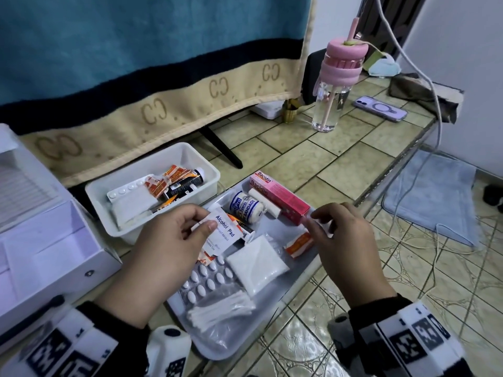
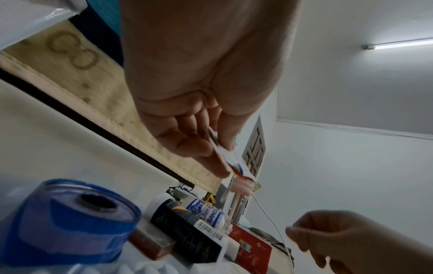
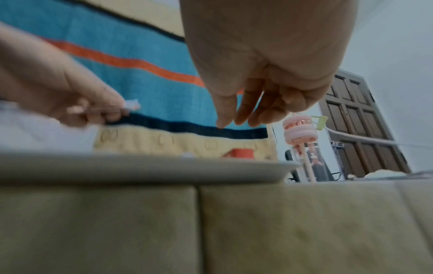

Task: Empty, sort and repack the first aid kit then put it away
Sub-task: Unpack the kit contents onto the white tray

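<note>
**Alcohol pad in the left hand, sorting under way over the tray**

The left hand (image 1: pixel 168 235) pinches an alcohol pad sachet (image 1: pixel 221 232) between thumb and fingers, held just above the near-left part of the grey tray (image 1: pixel 288 229); the left wrist view shows it as a thin packet seen edge-on, possibly more than one. Its long axis runs diagonally, from the hand toward the tray's middle. The right hand (image 1: pixel 340 240) hangs with fingers loosely curled and holds nothing, over the tray's right edge, just beside the pink Bacidin box (image 1: pixel 280 197) and an orange sachet (image 1: pixel 299 244).

The tray sits at the desk's front edge, and its near corner seems to overhang. On it lie a bandage roll (image 1: pixel 246 206), a gauze pack (image 1: pixel 257 263), a blister strip of tablets (image 1: pixel 206 281) and a bag of cotton swabs (image 1: pixel 220 308). The white bin (image 1: pixel 209 170), at the tray's far-left side, holds more sachets, a dark tube and another blister strip. An open white case (image 1: pixel 54 240) stands at the desk's left edge.

The sachet probably goes to the bin or to a group on the tray. The left hand is the nearer to both bin and case, a short way left and away. Room is tight rightward, where the desk ends; a nudge to the tray there risks tipping it.
</note>
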The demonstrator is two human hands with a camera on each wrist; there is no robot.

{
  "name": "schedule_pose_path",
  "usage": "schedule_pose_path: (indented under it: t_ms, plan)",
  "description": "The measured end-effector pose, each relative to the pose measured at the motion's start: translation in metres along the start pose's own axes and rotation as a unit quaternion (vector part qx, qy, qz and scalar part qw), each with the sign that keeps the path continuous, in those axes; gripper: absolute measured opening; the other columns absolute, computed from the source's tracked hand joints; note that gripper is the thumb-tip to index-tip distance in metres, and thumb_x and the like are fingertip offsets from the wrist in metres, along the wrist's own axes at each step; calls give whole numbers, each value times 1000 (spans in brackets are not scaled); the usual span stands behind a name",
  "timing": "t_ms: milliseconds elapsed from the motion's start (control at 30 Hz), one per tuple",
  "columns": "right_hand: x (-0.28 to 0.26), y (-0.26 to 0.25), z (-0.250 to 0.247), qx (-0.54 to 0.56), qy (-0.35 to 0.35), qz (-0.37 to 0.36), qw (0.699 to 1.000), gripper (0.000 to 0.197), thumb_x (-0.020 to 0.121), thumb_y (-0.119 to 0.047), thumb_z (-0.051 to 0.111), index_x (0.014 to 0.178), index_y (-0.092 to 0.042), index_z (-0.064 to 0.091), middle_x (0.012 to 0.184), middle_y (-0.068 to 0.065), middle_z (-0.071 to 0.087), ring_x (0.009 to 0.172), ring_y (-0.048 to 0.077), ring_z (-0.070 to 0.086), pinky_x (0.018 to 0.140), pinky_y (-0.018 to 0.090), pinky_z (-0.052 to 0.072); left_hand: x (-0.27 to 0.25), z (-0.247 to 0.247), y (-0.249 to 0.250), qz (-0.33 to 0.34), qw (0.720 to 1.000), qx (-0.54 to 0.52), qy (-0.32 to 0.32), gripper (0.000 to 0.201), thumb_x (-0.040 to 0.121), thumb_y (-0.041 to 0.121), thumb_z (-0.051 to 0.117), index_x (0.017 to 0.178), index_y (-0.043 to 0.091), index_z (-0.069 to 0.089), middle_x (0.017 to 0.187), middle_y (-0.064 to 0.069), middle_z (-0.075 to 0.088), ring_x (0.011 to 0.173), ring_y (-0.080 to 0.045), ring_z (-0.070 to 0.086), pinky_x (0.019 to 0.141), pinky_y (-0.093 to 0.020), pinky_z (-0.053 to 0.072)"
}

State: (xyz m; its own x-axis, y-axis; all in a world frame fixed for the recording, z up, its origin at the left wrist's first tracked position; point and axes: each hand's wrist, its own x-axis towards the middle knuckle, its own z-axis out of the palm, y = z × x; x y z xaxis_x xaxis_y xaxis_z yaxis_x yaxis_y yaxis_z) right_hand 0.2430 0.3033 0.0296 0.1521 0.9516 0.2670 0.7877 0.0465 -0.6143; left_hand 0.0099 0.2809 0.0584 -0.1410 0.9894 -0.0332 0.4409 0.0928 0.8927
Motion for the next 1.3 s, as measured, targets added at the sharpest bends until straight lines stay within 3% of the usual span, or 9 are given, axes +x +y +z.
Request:
schedule_pose_path:
  t_ms: [100, 233, 400, 533, 700, 767, 967, 1133, 1300]
  plan:
    - [-3, -23, 2, 167, -115, 29, 979, 9, 85, -21, 66, 82, -30, 66, 73, -8, 66, 63, 5, 58, 58, 11, 40, 1, 5, 4, 14, 1000, 24, -5, 8, 88, 23, 62, 80, 23, 63, 79, -5, 72, 75, -35, 66, 72, -46, 54]
    - [-8, -45, 9, 314, -264, 28, 911, 26, 87, -9, 64, 87, -36, 64, 78, -2, 71, 66, 6, 61, 59, 10, 41, 1, 13, 11, 31, 999, 26, -35, 6, 90, 26, 60, 85, 30, 60, 78, 8, 73, 72, -20, 69, 76, -48, 54]
    - [-12, -45, 16, 410, -246, 88, 874, 18, 76, 2, 72, 76, -17, 71, 73, 4, 68, 69, 14, 59, 68, 25, 48, 2, 18, 12, 43, 996, 17, -79, 9, 91, 22, 58, 85, 29, 61, 75, 4, 73, 71, -20, 69, 74, -50, 54]
    - [-13, -44, 12, 463, -247, 147, 838, 15, 69, 6, 74, 73, -7, 68, 73, 10, 70, 65, 14, 64, 61, 16, 52, 3, 19, 11, 27, 997, 39, -67, 14, 91, 20, 57, 83, 31, 59, 73, 9, 72, 52, -5, 60, 69, -43, 55]
    - [-4, -23, 2, 366, -118, 230, 894, 9, 72, 3, 74, 73, -2, 66, 61, 8, 64, 39, 2, 49, 40, 12, 38, 7, 10, 10, 18, 998, 47, -35, 6, 89, 28, 60, 83, 26, 59, 74, -2, 71, 51, -24, 57, 63, -46, 54]
    - [2, -5, -5, 280, -65, 242, 927, 11, 72, -4, 77, 70, -6, 67, 55, 1, 61, 37, 0, 45, 44, 17, 37, 8, 7, 11, 2, 999, 34, -28, 8, 88, 24, 61, 82, 20, 60, 75, 1, 73, 48, -14, 61, 63, -41, 53]
    - [4, 4, -7, 88, -60, 230, 967, 16, 76, -21, 75, 65, -18, 65, 53, -7, 56, 45, 6, 45, 44, 19, 29, 11, 10, 13, -19, 999, 7, -45, 16, 88, 10, 62, 80, 24, 58, 77, 19, 71, 56, -7, 68, 74, -42, 57]
    - [-2, 0, 0, -35, -41, 194, 980, 10, 77, -29, 69, 83, -23, 65, 75, -6, 63, 70, 15, 59, 58, 25, 45, 11, 14, 14, -1, 998, 44, -40, 18, 84, 14, 67, 76, 29, 60, 68, 6, 67, 52, -9, 68, 65, -37, 54]
    - [-6, -6, -5, -61, 1, 121, 991, 26, 82, -44, 63, 97, -22, 63, 91, -4, 58, 80, 13, 54, 67, 25, 37, 12, 17, 11, 22, 996, 73, -53, 11, 81, 21, 70, 76, 26, 62, 68, 3, 68, 60, -18, 66, 60, -31, 52]
